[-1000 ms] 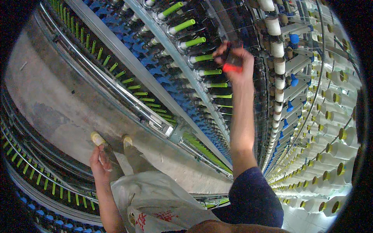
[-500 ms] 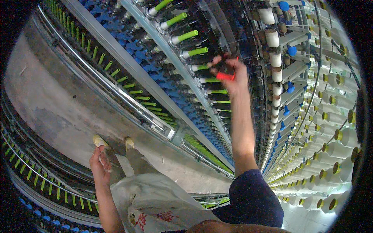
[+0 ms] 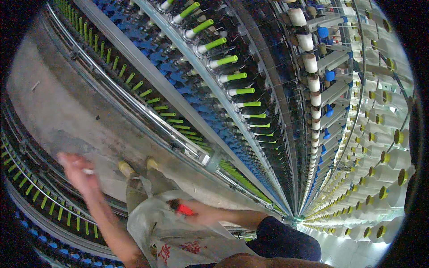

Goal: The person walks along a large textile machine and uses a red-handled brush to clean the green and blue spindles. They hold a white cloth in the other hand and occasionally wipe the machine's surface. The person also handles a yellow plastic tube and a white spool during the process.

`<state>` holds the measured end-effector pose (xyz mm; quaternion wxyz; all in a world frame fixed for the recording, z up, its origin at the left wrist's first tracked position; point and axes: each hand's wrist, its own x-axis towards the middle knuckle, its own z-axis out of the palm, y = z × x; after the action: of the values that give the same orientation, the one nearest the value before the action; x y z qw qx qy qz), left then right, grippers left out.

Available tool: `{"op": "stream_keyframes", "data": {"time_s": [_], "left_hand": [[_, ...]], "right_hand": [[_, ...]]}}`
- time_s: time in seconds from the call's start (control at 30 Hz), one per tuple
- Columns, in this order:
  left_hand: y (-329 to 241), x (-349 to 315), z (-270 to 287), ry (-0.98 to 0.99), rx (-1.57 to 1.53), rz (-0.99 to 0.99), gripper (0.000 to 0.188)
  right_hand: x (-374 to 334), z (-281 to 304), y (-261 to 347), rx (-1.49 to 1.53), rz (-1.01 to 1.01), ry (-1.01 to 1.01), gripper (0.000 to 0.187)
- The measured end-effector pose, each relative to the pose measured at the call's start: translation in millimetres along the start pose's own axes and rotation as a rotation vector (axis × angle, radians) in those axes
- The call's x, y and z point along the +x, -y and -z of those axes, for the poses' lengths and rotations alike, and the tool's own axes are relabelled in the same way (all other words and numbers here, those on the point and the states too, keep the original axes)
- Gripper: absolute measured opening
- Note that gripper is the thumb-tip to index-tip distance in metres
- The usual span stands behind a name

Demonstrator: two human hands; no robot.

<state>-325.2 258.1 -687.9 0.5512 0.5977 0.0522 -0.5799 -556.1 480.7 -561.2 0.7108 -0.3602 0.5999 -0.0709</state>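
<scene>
In the head view, a red-and-black tool is grasped in the right hand before the creased, pale cloth apron; whether the whitish scrap at the blurred left hand is gripped cannot be told. The tool is apparently being carried clear of the slim, smooth green tubes beyond the right hand, and by any renewed reach a careful path past the metal rail would be called for.

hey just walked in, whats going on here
A person in a pale apron stands beside machinery with rows of green tubes and white cones. Their right grip holds a red and dark object in front of the apron, away from the tubes. Their left grip is blurred, out to the left, with a small white thing at its fingers.
</scene>
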Motion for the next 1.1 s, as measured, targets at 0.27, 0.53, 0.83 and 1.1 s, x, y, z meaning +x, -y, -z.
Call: {"op": "stream_keyframes", "data": {"time_s": [0.27, 0.53, 0.83, 1.1], "left_hand": [[-33, 26, 33, 0.298, 0.19, 0.227, 0.03], [-48, 81, 8, 0.161, 0.281, 0.516, 0.027], [-98, 139, -16, 0.178, 0.338, 0.382, 0.025], [-101, 141, -68, 0.357, 0.542, 0.415, 0.02]], "right_hand": [[68, 213, 176, 0.73, 0.765, -0.548, 0.051], [110, 372, 267, 1.267, 0.752, -0.687, 0.032], [107, 370, 269, 1.077, 0.57, -0.972, 0.022], [114, 259, 250, 0.817, 0.518, -1.013, 0.044]]}}
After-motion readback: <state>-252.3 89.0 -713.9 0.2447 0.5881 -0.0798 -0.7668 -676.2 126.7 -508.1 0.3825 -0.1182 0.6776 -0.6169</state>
